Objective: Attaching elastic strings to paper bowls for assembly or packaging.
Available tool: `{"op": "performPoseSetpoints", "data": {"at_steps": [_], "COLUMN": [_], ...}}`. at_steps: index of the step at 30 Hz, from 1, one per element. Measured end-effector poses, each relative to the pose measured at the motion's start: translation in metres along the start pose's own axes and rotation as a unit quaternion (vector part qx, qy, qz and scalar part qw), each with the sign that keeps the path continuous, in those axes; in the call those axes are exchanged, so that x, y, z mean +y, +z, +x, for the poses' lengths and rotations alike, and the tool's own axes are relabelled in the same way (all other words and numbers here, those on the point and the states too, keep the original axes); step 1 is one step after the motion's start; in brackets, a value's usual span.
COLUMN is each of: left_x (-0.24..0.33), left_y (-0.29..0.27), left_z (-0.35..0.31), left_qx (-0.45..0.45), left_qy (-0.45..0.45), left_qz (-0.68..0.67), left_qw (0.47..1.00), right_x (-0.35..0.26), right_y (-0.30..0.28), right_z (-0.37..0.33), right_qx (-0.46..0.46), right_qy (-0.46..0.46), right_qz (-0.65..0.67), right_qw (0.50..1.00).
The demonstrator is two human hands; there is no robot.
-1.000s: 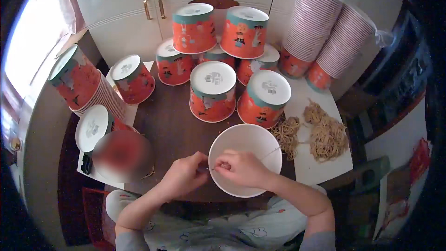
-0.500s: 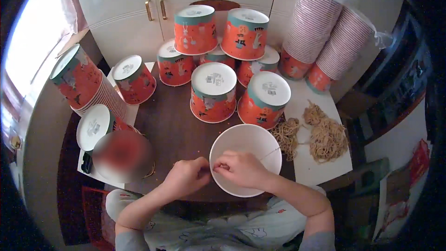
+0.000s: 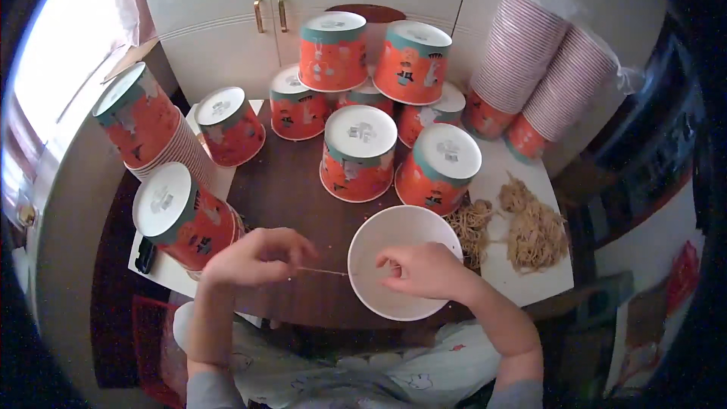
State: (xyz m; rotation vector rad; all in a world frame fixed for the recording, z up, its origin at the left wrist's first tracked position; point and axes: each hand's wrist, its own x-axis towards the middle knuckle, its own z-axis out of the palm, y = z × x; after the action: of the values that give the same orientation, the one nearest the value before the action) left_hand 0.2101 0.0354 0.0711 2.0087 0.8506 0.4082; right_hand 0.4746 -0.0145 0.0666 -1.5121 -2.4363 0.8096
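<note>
A white paper bucket (image 3: 405, 303) stands upright with its mouth toward me at the table's near side. My left hand (image 3: 257, 257) is left of it, closed in a pinch on a thin tan string (image 3: 322, 270). From those fingers the string runs taut to the bucket's left wall. Inside the mouth of the bucket is my right hand (image 3: 424, 271), its thumb and fingertips curled together; what they hold, if anything, is too small to make out. Tangled tan string (image 3: 471, 231) lies just right of the bucket, and a larger pile of string (image 3: 534, 231) rests beyond it.
Orange and teal paper buckets stand upside down ahead, including one bucket (image 3: 360, 155) close by and another bucket (image 3: 441, 170). Nested buckets (image 3: 163, 129) lean at the left. Tall plastic-wrapped stacks (image 3: 519, 45) rise at the back right. Behind is a white cabinet (image 3: 204, 0).
My left hand has moved left, away from the bucket, and the string now stretches between them. My right hand has shifted slightly right within the bucket's mouth. The whole view has shifted slightly.
</note>
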Motion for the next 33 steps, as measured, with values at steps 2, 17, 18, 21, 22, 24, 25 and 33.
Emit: {"op": "performPoseSetpoints", "data": {"at_steps": [2, 17, 18, 21, 22, 24, 25, 33], "left_x": [-0.007, 0.016, 0.014, 0.009, 0.009, 0.01, 0.012, 0.014], "left_y": [-0.011, 0.06, 0.062, 0.066, 0.066, 0.065, 0.064, 0.059], "left_z": [-0.003, 0.019, 0.019, 0.018, 0.019, 0.018, 0.018, 0.018], "left_qx": [-0.059, -0.001, 0.0, 0.003, 0.005, 0.006, 0.005, 0.002], "left_qy": [0.062, -0.06, -0.06, 0.002, -0.004, -0.011, -0.027, -0.02], "left_qz": [-0.24, -0.343, -0.342, -0.271, -0.256, -0.241, -0.265, -0.314], "left_qw": [0.967, 0.938, 0.938, 0.963, 0.967, 0.971, 0.964, 0.949], "right_x": [0.001, -0.006, -0.007, -0.01, -0.011, -0.012, -0.012, -0.007], "right_y": [-0.005, -0.014, -0.014, -0.013, -0.013, -0.012, -0.009, 0.009], "right_z": [-0.001, -0.001, 0.0, -0.001, -0.001, 0.0, -0.001, 0.006], "right_qx": [-0.021, 0.068, 0.068, 0.09, 0.1, 0.11, 0.137, 0.149], "right_qy": [0.012, -0.213, -0.214, -0.228, -0.211, -0.194, -0.167, -0.132], "right_qz": [-0.001, 0.224, 0.224, 0.229, 0.201, 0.174, 0.108, 0.022], "right_qw": [1.0, 0.949, 0.948, 0.942, 0.951, 0.959, 0.97, 0.98]}}
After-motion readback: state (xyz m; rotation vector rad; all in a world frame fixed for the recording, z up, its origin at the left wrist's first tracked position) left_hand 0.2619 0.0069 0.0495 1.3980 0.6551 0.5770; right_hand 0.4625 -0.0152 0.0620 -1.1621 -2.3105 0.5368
